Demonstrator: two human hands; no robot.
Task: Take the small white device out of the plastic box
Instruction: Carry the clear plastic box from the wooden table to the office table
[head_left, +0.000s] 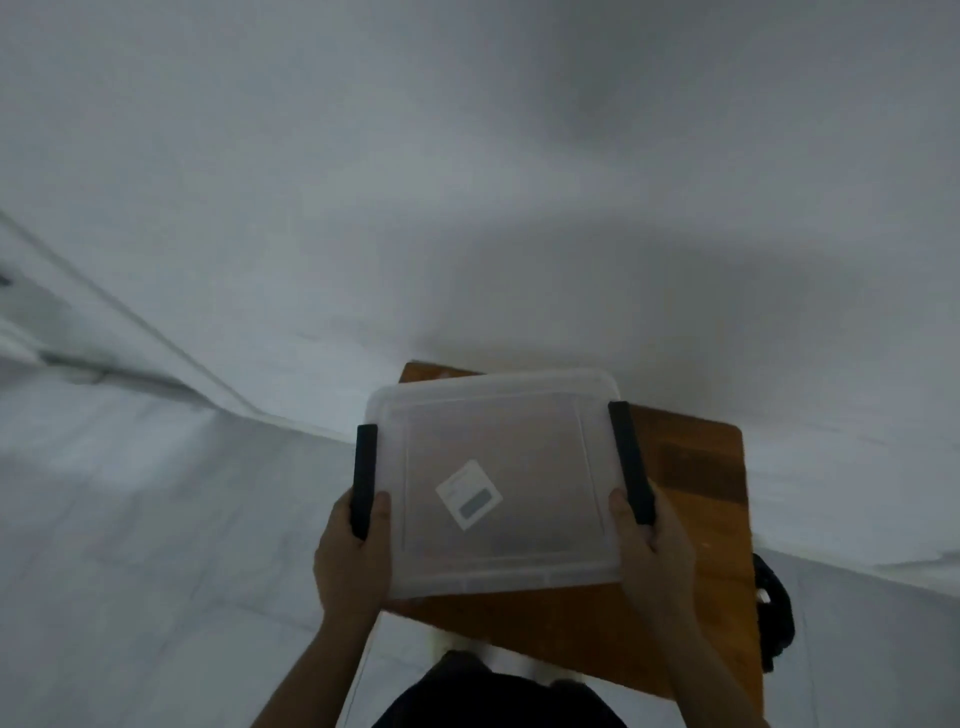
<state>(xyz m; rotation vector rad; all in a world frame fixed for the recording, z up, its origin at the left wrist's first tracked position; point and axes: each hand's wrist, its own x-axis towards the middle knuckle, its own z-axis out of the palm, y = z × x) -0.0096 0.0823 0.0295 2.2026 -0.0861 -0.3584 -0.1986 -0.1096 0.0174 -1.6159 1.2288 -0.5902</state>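
A translucent plastic box (519, 415) with its lid on sits over a small wooden table (696, 483). Black clip handles run along its left side (363, 467) and right side (629, 457). Through the frosted lid I see a small white device (469, 493) with a grey-blue patch, lying near the middle. My left hand (353, 561) grips the box's left edge at the near end of the left clip. On the opposite edge, my right hand (652, 556) holds the box by the right clip. Whether the box rests on the table or hangs just above it is unclear.
The table stands against a white wall (467, 182), on a pale tiled floor (130, 545). A black object (776, 608) hangs or leans off the table's right edge. A white baseboard or door frame (130, 322) runs along the left.
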